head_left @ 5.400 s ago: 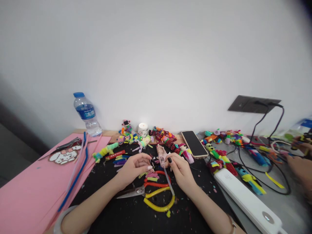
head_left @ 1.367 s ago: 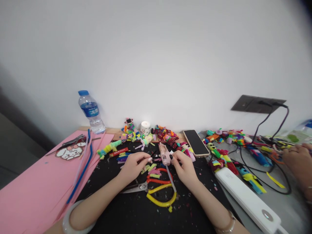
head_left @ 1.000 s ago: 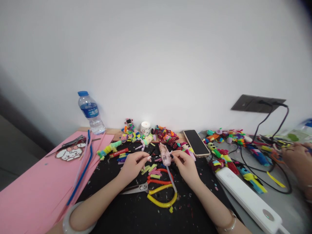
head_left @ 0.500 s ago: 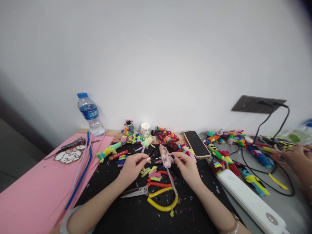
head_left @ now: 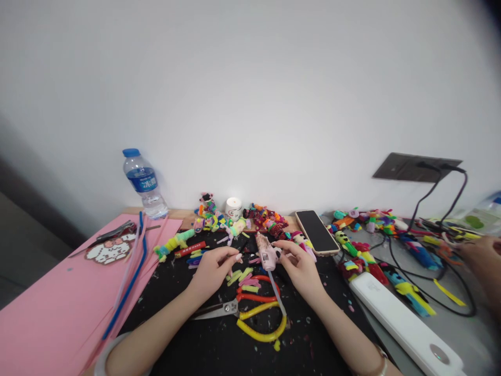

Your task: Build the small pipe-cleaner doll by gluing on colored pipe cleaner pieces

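My left hand is closed in a pinch beside the small pipe cleaner pieces; whatever lies between its fingertips is too small to make out. My right hand pinches a small black-and-white piece right at the side of a pink hot glue gun. The gun lies on the black mat, a glue stick poking out of its back end. Below it rest large scissors with red and yellow handles. Short green and pink pipe cleaner pieces lie between my hands.
Pipe cleaner figures line the wall around a paper cup. A phone and a long white device are to the right, near black cables. Another person's hand is at far right. A water bottle stands left.
My right fingers have shifted slightly at the glue gun's side, and more white shows on the small piece. My left hand stays put. The other person's hand has moved slightly right.
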A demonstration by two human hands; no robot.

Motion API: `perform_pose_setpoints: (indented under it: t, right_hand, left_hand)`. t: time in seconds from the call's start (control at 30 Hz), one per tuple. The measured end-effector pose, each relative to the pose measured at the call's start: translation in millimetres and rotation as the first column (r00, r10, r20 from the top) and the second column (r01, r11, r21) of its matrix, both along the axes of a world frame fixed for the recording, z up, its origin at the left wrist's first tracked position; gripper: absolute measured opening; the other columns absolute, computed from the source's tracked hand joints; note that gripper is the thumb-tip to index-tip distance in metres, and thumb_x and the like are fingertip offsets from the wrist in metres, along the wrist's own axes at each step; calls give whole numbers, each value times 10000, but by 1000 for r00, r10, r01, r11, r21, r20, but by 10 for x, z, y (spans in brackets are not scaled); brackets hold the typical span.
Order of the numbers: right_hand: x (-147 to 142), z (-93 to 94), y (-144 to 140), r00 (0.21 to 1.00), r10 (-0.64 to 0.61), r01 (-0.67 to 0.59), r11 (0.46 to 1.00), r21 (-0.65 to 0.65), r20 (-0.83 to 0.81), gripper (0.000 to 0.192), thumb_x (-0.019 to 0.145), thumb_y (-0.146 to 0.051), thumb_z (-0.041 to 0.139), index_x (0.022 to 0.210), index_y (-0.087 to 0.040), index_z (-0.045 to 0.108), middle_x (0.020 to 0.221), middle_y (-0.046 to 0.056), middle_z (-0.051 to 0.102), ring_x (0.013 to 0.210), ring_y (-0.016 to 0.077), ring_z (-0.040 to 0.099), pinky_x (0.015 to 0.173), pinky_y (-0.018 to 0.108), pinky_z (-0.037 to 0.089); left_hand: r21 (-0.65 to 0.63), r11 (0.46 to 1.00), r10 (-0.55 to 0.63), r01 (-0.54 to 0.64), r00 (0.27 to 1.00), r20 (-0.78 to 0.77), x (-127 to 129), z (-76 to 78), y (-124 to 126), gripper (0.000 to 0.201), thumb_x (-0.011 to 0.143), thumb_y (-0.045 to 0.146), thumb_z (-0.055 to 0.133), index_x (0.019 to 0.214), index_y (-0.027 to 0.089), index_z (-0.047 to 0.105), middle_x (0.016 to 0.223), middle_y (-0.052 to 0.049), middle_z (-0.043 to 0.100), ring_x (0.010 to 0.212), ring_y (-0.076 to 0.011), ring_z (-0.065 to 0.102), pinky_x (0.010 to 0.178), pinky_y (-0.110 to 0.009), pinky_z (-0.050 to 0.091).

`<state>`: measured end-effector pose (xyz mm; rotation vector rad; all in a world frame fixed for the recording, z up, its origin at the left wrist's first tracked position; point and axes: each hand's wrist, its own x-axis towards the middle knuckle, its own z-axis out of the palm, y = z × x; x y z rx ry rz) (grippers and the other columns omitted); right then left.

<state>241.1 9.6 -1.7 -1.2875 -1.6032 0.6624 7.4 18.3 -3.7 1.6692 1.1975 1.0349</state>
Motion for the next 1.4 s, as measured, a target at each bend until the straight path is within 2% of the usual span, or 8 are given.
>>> perform_pose_setpoints:
  t: [0.07, 0.17, 0.4, 0.57, 0.77, 0.93, 1.17, 1.4]
  right_hand:
    - [2, -4, -2, 1000, -11, 11, 1000, -7, 10, 209, 796, -218, 524, 929, -172, 679, 944, 87, 706, 688, 180, 641, 584, 289, 527]
    - [7, -20, 3, 1000, 2, -2, 1000, 1, 3, 209, 822, -216, 481, 885, -172, 675, 920, 91, 705, 800, 212, 656, 682, 327, 544]
    - [18, -1, 4, 997, 0, -4, 999, 45, 78, 289, 825, -149, 389, 964, -192, 638, 1002, 78, 676, 873, 209, 647, 727, 333, 542]
    - [51, 8, 19, 979, -15, -11, 992, 128, 201, 370, 793, -79, 356, 1037, -197, 608, 1065, 75, 657, 1014, 209, 608, 876, 371, 498]
    - [74, -35, 15, 878, -53, -15, 990, 139, 476, 562, 636, -40, 450, 1181, -149, 534, 1204, 121, 569, 1149, 272, 500, 997, 451, 405]
    - [61, -30, -3, 777, -34, -8, 998, 64, 629, 481, 689, -90, 515, 1167, -122, 554, 1141, 142, 587, 1091, 306, 497, 961, 466, 408]
    - [78, -46, 25, 798, -67, 43, 998, 54, 599, 478, 654, -68, 536, 1123, -147, 583, 1075, 106, 630, 1025, 276, 533, 915, 417, 430]
    - [68, 4, 14, 910, -83, 65, 996, 57, 406, 261, 745, -232, 605, 1002, -195, 630, 965, 64, 671, 875, 229, 612, 778, 345, 472]
  left_hand:
    - [-3, 1000, 3, -3, 1000, 1, 1, -2, 4, 214, 823, 344, 550, 781, 150, 630, 584, 32, 543, 460, -113, 521, 491, -218, 416]
    - [2, 1000, 2, -2, 1000, -6, 4, -6, 3, 216, 824, 341, 543, 775, 149, 630, 584, 30, 547, 461, -112, 518, 496, -217, 414]
    - [-4, 1000, 7, -7, 1000, -9, 5, 9, -5, 226, 821, 339, 539, 778, 141, 638, 565, 28, 545, 455, -114, 516, 489, -214, 407]
    - [3, 1000, 16, -16, 999, -30, -3, -10, 3, 239, 824, 345, 540, 797, 138, 656, 552, 28, 551, 461, -119, 521, 496, -216, 409]
    - [1, 1000, 31, -31, 998, -57, -8, -37, 10, 266, 839, 353, 526, 828, 136, 680, 530, 28, 553, 475, -130, 531, 517, -225, 407]
    - [4, 1000, 31, -31, 996, -80, -10, -33, 10, 271, 844, 347, 511, 846, 136, 681, 530, 26, 555, 477, -134, 529, 521, -229, 401]
    - [70, 997, 32, -23, 991, -134, -17, 1, 4, 255, 873, 315, 467, 804, 151, 649, 533, 33, 537, 486, -133, 531, 530, -227, 384]
    - [100, 994, 52, -37, 987, -152, -32, 4, 6, 253, 891, 295, 436, 754, 164, 604, 542, 36, 533, 473, -128, 535, 527, -225, 375]
